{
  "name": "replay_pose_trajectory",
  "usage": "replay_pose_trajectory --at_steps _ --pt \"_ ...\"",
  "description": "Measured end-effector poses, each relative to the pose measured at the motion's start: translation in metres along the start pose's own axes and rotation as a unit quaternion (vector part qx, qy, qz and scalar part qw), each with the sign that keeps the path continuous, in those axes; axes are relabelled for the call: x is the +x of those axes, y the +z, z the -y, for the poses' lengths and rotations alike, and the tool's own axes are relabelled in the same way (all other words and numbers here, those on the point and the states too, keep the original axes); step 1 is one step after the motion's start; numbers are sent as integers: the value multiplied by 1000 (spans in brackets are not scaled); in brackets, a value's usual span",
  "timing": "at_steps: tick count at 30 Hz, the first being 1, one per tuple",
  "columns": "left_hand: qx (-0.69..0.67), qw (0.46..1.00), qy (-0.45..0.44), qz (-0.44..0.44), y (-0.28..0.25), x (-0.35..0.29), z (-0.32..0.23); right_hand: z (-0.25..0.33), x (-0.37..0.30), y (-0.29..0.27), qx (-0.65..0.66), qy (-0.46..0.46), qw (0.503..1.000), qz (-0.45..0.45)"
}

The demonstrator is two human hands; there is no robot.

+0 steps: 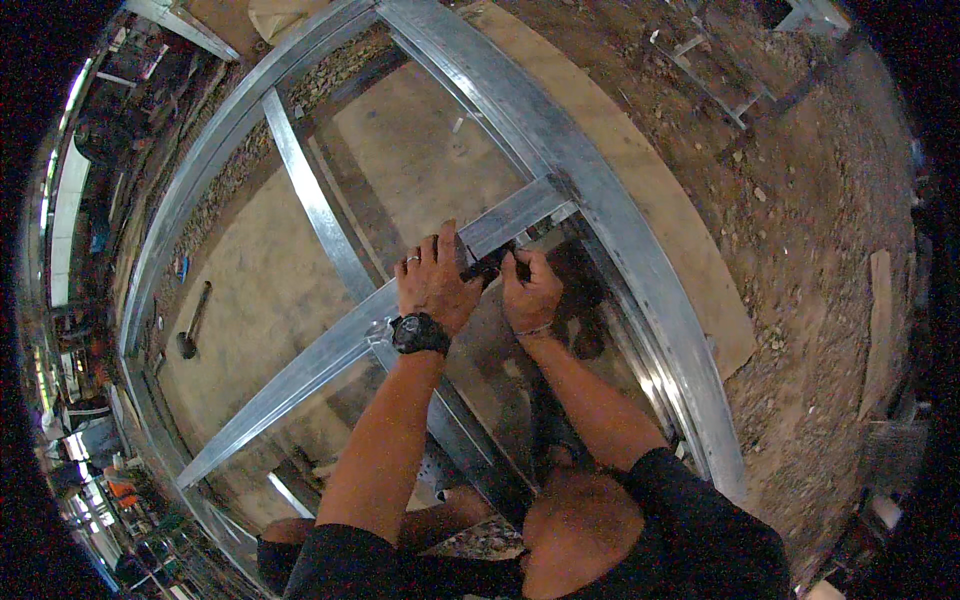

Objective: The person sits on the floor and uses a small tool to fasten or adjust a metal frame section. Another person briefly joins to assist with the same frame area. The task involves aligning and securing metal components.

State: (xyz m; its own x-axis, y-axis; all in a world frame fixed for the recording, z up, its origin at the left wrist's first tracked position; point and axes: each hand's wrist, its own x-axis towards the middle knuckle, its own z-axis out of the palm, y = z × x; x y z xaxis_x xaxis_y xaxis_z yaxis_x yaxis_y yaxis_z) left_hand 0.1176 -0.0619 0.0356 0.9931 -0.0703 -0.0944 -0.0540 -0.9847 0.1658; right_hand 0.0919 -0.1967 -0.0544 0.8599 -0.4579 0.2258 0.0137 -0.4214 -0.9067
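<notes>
my right hand (530, 292) is drawn in close, thumb and forefinger pinched on a small dark piece (488, 266) at the edge of a metal crossbar (515, 215). a thin band (533, 330) circles that wrist. just to its left, my left hand (435, 285) lies over the crossbar, palm down, the fingers a little apart and reaching over the top; i cannot tell whether its thumb also has hold of the dark piece, which sits between my two hands. there is a ring (413, 259) on one finger and a black watch (420, 333) at the wrist.

the crossbar slants from below and left of my left hand up past my right hand, where its end meets the wide right rail (620, 210). a long bar (310, 190) runs up and left from beside my left hand to the curved left rail (165, 220). under both hands, below the frame, is a tan floor (250, 300), and on it, well to the left of my left hand, lies a mallet (195, 318). right of my right hand, outside the right rail, come a tan board (640, 150) and then brown, stony dirt (810, 280).
</notes>
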Motion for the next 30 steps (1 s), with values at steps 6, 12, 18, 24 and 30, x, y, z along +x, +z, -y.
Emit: replay_pose_trajectory --at_steps 6,12,18,24,30 --pt "-16 1000 -2 15 -4 3 -3 -5 2 4 -19 -33 999 -28" --pt "-6 1000 9 16 -1 1 2 3 3 0 -3 17 1000 13" --pt "2 1000 14 -3 -1 0 -3 -4 4 -1 -12 -17 1000 4" --pt "4 1000 4 -1 -1 0 -3 -6 3 1 -6 -11 1000 14" --pt "9 1000 -8 16 -3 3 -7 -8 -1 5 -4 11 1000 2"
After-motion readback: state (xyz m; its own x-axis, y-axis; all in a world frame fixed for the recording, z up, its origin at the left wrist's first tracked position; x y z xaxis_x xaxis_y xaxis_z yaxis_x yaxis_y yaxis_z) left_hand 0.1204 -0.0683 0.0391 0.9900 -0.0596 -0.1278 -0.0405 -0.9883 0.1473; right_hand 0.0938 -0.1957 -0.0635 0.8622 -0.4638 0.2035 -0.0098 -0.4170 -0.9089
